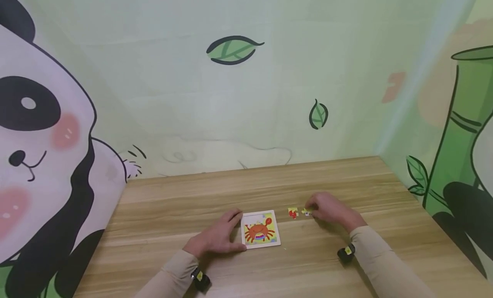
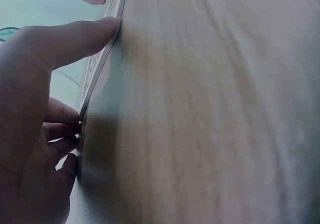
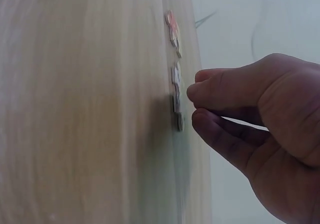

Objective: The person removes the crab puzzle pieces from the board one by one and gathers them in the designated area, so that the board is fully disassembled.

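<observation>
A small square puzzle point(image 1: 260, 231) in a white frame shows a red crab. My left hand point(image 1: 219, 235) grips its left side, with the thumb at the near corner and the fingers at the far one. In the left wrist view, the thumb point(image 2: 95, 36) lies along the frame's edge point(image 2: 107, 54). To the right, my right hand point(image 1: 329, 208) is bent over a yellow and white puzzle piece point(image 1: 306, 212). Its thumb and fingertips are close together beside the pieces point(image 3: 177, 86); whether they hold one is unclear. A red and yellow piece point(image 1: 292, 213) lies between puzzle and right hand.
The wooden table point(image 1: 173, 195) meets a pale green wall point(image 1: 165, 88) at the back. Painted leaves, a panda point(image 1: 46, 92) and bamboo point(image 1: 466, 101) decorate the walls. A tiny speck lies near the puzzle's right corner. Both wrists carry small black cameras point(image 1: 200, 280).
</observation>
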